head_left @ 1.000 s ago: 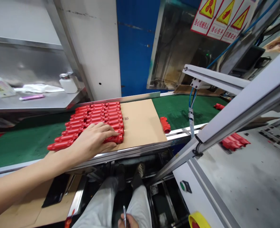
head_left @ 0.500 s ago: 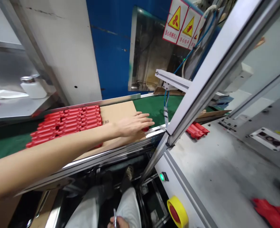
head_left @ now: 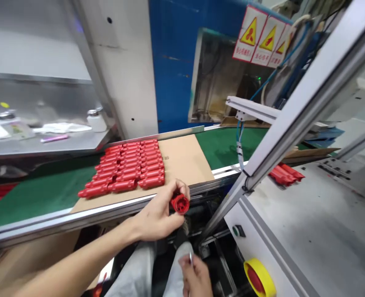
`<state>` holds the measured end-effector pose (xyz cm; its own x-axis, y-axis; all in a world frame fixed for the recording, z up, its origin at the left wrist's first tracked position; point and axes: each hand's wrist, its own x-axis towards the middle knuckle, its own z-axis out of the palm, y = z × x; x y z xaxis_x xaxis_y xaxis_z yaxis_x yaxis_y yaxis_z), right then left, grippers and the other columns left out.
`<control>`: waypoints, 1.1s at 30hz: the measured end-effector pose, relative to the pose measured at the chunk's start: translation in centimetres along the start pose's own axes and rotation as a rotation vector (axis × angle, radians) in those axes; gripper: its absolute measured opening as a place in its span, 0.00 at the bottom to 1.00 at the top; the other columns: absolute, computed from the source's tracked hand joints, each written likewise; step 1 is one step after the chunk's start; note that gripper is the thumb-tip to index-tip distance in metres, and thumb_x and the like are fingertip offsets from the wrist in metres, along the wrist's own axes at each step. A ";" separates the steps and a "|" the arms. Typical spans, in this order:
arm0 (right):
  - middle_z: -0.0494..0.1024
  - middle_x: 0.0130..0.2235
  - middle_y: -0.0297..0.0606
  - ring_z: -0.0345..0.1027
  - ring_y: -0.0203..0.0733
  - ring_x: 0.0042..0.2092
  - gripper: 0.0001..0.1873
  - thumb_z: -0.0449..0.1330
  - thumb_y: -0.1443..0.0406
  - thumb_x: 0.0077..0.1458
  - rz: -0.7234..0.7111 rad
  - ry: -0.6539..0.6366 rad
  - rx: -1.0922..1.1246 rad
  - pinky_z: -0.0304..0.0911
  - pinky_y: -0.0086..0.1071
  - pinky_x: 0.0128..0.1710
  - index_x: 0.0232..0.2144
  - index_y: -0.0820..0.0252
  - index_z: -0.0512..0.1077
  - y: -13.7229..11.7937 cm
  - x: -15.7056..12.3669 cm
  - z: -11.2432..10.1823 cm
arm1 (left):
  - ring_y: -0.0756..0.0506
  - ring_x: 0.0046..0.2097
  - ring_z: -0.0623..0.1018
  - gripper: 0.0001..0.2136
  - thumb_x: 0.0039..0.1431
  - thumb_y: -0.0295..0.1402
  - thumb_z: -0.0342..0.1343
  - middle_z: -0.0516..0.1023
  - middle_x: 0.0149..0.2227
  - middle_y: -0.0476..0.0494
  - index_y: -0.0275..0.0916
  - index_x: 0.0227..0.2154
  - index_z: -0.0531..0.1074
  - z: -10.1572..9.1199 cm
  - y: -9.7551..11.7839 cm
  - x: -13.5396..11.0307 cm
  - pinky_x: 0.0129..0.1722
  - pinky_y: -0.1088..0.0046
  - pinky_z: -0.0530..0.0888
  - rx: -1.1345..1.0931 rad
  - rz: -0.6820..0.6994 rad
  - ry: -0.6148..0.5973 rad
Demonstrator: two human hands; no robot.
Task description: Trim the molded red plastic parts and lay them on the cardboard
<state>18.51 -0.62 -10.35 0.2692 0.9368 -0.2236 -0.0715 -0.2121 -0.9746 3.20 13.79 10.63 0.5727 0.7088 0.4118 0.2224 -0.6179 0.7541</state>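
My left hand [head_left: 159, 212] is closed around a red plastic part [head_left: 180, 203], held over my lap just in front of the conveyor's metal edge, its round end facing me. My right hand [head_left: 197, 275] is low near my knees, pinching a thin metal tool [head_left: 190, 258]. Rows of several red parts [head_left: 128, 167] lie packed side by side on a cardboard sheet [head_left: 182, 159] on the green belt [head_left: 30, 192].
A sloping white frame bar [head_left: 296, 119] crosses at right, above a grey machine top with more red parts [head_left: 284, 173]. A yellow-collared red stop button [head_left: 258, 280] sits at lower right. A steel shelf [head_left: 46, 142] holds a small bottle [head_left: 95, 119] and papers.
My left hand left the packed rows, reached right to the loose red part beside the cardboard, picked it up and drew it back toward me. My right hand rose slightly.
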 end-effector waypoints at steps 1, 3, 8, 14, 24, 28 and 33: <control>0.59 0.20 0.24 0.49 0.31 0.18 0.30 0.64 0.38 0.62 0.006 -0.047 0.019 0.46 0.27 0.19 0.34 0.60 0.80 -1.7 0.2 -0.5 | 0.46 0.37 0.71 0.18 0.53 0.24 0.54 0.71 0.40 0.47 0.47 0.44 0.58 0.3 0.2 -1.1 0.36 0.67 0.74 -0.047 -0.019 0.005; 0.65 0.23 0.27 0.55 0.32 0.21 0.30 0.66 0.39 0.61 -0.018 -0.114 0.047 0.52 0.28 0.21 0.39 0.60 0.80 -5.8 0.4 -1.5 | 0.46 0.36 0.69 0.18 0.53 0.24 0.56 0.70 0.38 0.49 0.46 0.45 0.61 0.5 0.7 -2.6 0.36 0.68 0.73 -0.128 -0.065 0.001; 0.73 0.27 0.33 0.67 0.36 0.26 0.22 0.68 0.49 0.67 -0.238 -0.218 0.137 0.64 0.30 0.26 0.51 0.60 0.81 -15.8 -0.2 -1.2 | 0.46 0.36 0.76 0.32 0.54 0.24 0.57 0.77 0.41 0.48 0.48 0.63 0.64 0.2 1.7 -4.6 0.36 0.68 0.76 -0.210 -0.100 -0.066; 0.77 0.29 0.36 0.66 0.37 0.27 0.19 0.68 0.50 0.67 -0.292 -0.305 0.098 0.65 0.31 0.26 0.48 0.58 0.84 -18.5 -0.6 1.3 | 0.36 0.57 0.84 0.38 0.57 0.24 0.59 0.81 0.62 0.39 0.52 0.71 0.61 -0.6 1.5 -6.3 0.59 0.55 0.81 -0.100 -0.003 -0.042; 0.78 0.32 0.36 0.66 0.35 0.28 0.17 0.71 0.55 0.64 -0.279 -0.290 0.119 0.64 0.31 0.28 0.50 0.55 0.85 -17.3 -2.1 1.3 | 0.41 0.43 0.81 0.35 0.60 0.23 0.58 0.81 0.45 0.41 0.48 0.71 0.65 -0.5 1.9 -7.5 0.45 0.61 0.82 0.034 0.060 0.044; 0.76 0.30 0.34 0.65 0.34 0.26 0.15 0.72 0.55 0.63 -0.212 -0.262 0.255 0.62 0.30 0.26 0.48 0.56 0.84 -16.4 -2.2 1.2 | 0.41 0.46 0.85 0.18 0.65 0.30 0.68 0.86 0.46 0.46 0.52 0.54 0.75 0.1 0.9 -8.1 0.56 0.56 0.80 0.068 0.054 0.186; 0.78 0.30 0.35 0.65 0.32 0.24 0.15 0.73 0.55 0.62 -0.095 -0.292 0.351 0.61 0.28 0.23 0.46 0.57 0.85 -15.9 -2.3 1.5 | 0.45 0.33 0.79 0.11 0.65 0.29 0.64 0.79 0.33 0.48 0.47 0.37 0.66 0.9 0.5 -8.9 0.33 0.66 0.78 0.260 0.051 0.303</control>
<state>17.62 1.04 5.71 0.0122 0.9973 -0.0720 -0.3943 -0.0614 -0.9169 -1.09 6.90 6.90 0.3383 0.7191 0.6071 0.4139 -0.6930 0.5903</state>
